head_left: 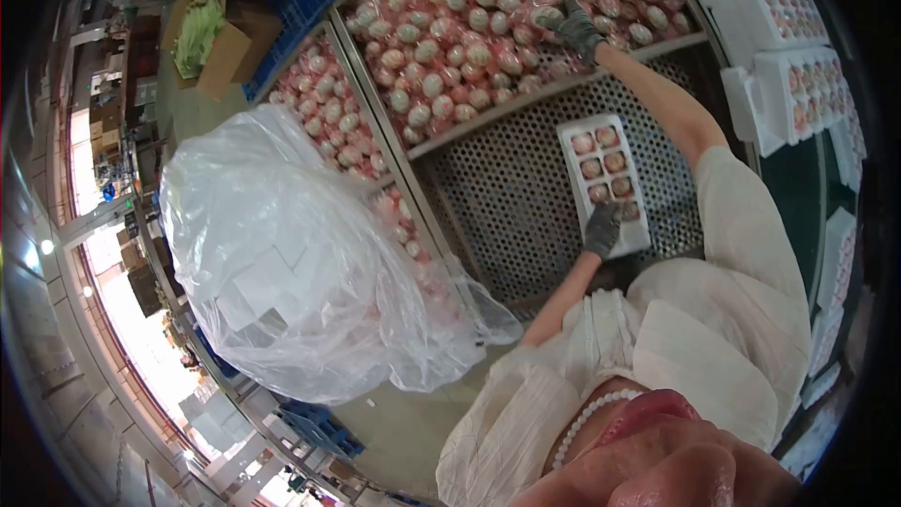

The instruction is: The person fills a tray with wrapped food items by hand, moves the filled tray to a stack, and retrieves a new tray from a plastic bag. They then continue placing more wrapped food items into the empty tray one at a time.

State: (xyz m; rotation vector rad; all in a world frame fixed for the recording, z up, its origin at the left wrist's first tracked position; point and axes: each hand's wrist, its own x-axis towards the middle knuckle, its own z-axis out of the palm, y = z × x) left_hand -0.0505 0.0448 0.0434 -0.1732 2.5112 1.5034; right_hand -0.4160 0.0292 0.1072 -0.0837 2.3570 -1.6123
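Observation:
My left hand [603, 228], in a dark grey glove, rests on the lower end of a white foam egg tray [567, 136]. Its fingers are bent over the tray's edge and hide a cell there. Pinkish wrapped eggs [615, 162] fill several cells of this tray. Farther up, my right hand [576, 30], also gloved in grey, reaches into a bin heaped with eggs in clear and reddish plastic wrap [432, 84]. Its fingers are closed around a pale wrapped egg [545, 16] at the top of the heap.
The tray lies on a perforated metal surface [497, 197] behind a metal divider [554, 97]. Filled foam trays [784, 14] are stacked at right. A large clear plastic bag of white pieces [253, 253] covers part of the left bin. A cardboard box [230, 52] and blue crate [305, 0] stand beyond.

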